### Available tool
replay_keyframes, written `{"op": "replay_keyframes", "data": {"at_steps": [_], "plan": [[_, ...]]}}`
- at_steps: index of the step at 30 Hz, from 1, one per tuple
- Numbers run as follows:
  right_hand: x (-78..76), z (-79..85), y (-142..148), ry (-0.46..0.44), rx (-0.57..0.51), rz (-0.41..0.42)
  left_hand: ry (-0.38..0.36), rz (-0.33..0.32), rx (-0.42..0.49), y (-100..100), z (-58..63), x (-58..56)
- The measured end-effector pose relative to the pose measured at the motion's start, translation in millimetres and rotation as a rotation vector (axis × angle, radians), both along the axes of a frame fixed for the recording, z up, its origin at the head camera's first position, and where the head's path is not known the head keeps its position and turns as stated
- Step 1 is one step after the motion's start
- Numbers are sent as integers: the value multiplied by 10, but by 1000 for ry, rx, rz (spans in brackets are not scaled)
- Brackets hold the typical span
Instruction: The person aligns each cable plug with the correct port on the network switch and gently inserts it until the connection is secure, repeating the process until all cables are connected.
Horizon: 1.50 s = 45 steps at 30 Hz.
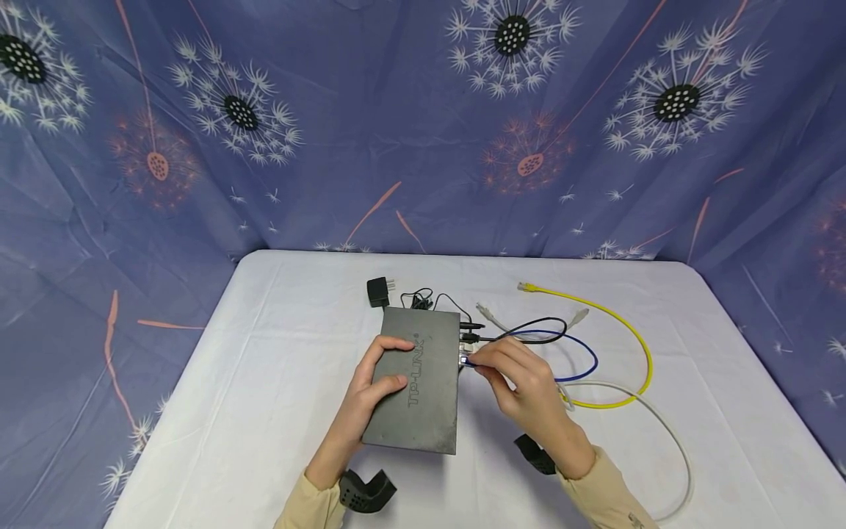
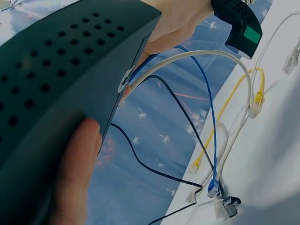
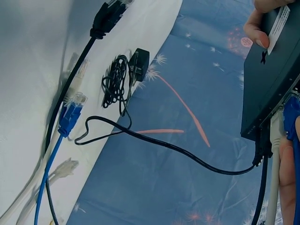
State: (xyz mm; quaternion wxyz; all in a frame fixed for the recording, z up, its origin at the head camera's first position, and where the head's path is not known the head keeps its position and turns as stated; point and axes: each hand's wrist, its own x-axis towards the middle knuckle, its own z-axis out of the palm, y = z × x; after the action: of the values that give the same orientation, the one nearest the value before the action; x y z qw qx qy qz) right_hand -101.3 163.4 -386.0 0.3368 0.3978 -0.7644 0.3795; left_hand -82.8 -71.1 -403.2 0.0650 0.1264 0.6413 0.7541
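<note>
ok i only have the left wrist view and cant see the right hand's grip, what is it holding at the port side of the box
Observer: The right hand pinches a blue Ethernet plug.

Operator: any brand on the top of the box

Observer: Yes, the head view shows TP-LINK lettering across the top of the dark grey network device.

Operator: and is there a power adapter about

Observer: Yes, a black power adapter lies on the white tablecloth, beyond the device's far edge in the head view.
</note>
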Motion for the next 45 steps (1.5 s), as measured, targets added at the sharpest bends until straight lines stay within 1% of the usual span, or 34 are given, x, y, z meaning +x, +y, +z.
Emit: {"op": "replay_keyframes", "data": {"at_steps": [11, 20, 28, 34, 39, 45], "plan": [[21, 9, -2, 8, -25, -38, -11, 1, -6, 14, 16, 17], [6, -5, -27, 31, -49, -34, -11, 0, -22, 6, 40, 9], [-23, 0, -88, 68, -67, -33, -8, 5, -41, 2, 58, 6], [-79, 9, -104, 84, -64, -31, 12, 31, -54, 26, 54, -7], [-129, -6, -87, 63, -56, -21, 21, 61, -43, 47, 44, -38], [-151, -42, -70, -6, -40, -24, 40, 97, -37, 67, 7, -86]]}}
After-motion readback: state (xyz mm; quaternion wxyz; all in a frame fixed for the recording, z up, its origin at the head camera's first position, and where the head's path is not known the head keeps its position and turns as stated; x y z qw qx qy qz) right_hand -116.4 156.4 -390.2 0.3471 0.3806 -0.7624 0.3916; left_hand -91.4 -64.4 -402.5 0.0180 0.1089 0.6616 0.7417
